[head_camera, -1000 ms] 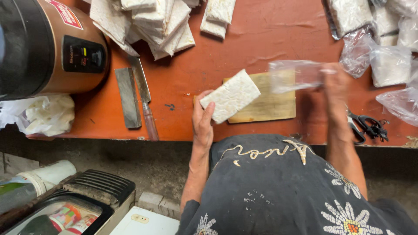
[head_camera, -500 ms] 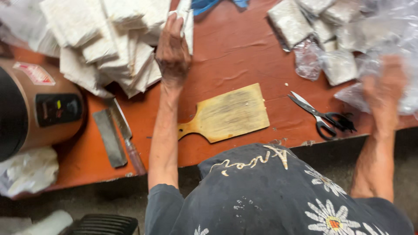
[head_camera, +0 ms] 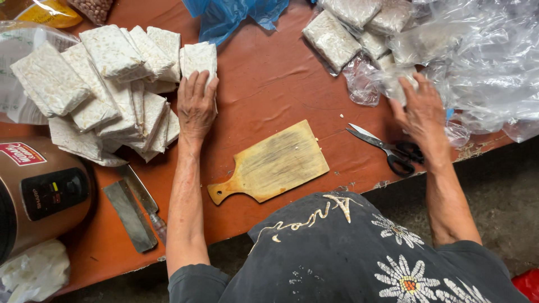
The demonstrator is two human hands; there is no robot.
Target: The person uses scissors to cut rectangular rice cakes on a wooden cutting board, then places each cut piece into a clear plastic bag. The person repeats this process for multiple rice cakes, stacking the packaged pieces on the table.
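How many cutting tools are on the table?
3: scissors by the right hand, plus a knife and a cleaver side by side near the cooker. More may hide under the bags.

The left hand (head_camera: 196, 104) is lying flat on a white block (head_camera: 197, 58) beside the pile (head_camera: 106, 90); the right hand (head_camera: 421, 112) is touching clear bags (head_camera: 483, 67) above the scissors (head_camera: 387, 148) on the desk (head_camera: 269, 84).

Cutting board (head_camera: 275, 163), scissors (head_camera: 387, 148), cleaver (head_camera: 130, 216).

A pale, speckled rectangular block (head_camera: 197, 59) stood on edge under the left hand (head_camera: 196, 105), while clear plastic bags (head_camera: 393, 78) lay crumpled beneath the right hand (head_camera: 422, 112).
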